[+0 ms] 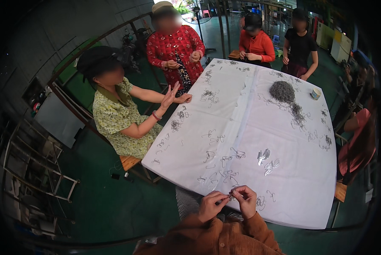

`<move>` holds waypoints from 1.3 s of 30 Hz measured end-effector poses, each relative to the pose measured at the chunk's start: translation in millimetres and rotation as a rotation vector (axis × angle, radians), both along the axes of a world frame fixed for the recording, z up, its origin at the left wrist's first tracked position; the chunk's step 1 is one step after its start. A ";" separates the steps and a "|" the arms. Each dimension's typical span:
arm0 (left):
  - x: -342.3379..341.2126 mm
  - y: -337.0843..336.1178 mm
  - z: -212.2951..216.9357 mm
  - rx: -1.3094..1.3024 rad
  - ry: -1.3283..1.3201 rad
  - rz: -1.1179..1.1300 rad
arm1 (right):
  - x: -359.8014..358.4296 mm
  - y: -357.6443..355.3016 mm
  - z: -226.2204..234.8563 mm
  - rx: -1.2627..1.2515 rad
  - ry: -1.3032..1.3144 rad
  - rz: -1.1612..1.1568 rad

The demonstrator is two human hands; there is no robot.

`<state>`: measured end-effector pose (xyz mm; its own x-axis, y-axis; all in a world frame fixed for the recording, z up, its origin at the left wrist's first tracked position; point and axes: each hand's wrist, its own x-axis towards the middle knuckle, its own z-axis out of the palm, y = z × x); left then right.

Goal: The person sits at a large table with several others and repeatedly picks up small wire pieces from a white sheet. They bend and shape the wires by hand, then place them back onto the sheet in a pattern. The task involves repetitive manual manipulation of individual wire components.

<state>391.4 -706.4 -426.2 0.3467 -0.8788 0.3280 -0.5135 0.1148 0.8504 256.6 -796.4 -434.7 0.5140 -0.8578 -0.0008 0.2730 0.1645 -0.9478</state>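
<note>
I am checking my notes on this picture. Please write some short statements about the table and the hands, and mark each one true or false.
1. Both hands, the left hand and the right hand, pinch a small wire piece between them. True.
2. The table has a black cover. False: the cover is white.
3. A large pile of wire pieces lies on the far half of the table. True.
4. A small cup stands at the near edge beside the hands. False: it stands at the far right, near the pile.
</note>
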 end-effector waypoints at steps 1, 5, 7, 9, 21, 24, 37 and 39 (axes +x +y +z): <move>-1.6 1.0 0.4 0.006 -0.005 0.007 | -0.8 2.7 1.9 0.022 -0.017 0.003; -3.5 2.6 1.4 -0.065 -0.027 0.032 | 1.4 13.8 -3.3 0.066 -0.110 -0.005; -4.4 3.2 2.5 -0.063 -0.013 0.021 | 5.5 18.1 1.6 0.079 -0.120 0.003; -6.5 2.0 -1.2 -0.059 -0.012 -0.005 | 3.6 18.1 4.0 0.047 -0.123 0.010; 30.0 8.7 -35.9 0.300 -0.305 -0.081 | -91.6 -69.1 -15.8 0.007 0.107 -0.179; 62.6 25.7 -75.5 0.548 -0.554 -0.059 | -159.2 -101.9 -40.9 0.119 0.170 -0.318; 6.5 -39.3 -119.8 0.441 -0.501 -0.123 | -301.2 -110.9 -184.1 0.228 -0.688 -0.354; 18.7 -55.0 -130.9 0.458 -0.558 -0.082 | -299.6 -115.3 -180.7 0.216 -0.708 -0.332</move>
